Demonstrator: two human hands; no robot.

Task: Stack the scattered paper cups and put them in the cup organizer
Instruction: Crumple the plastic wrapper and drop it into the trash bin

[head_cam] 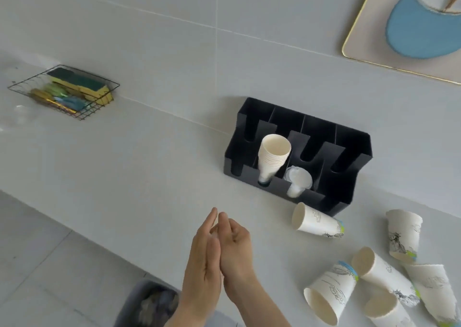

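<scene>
A black cup organizer (pixel 349 149) stands on the white counter against the wall. One of its slots holds a stack of paper cups (pixel 273 157); the slot beside it holds clear plastic lids (pixel 298 180). Several printed paper cups lie scattered at the lower right: one on its side (pixel 318 222) just in front of the organizer, one upside down (pixel 404 234), others tipped over (pixel 329 294). My left hand (pixel 203 259) and my right hand (pixel 235 249) are pressed palm to palm left of the cups, fingers straight, holding nothing.
A wire basket (pixel 17 87) with sponges and brushes sits at the far left of the counter. A gold-rimmed tray (pixel 359 44) with a blue and white item leans at the upper right. A grey bin (pixel 136 301) stands below the counter edge.
</scene>
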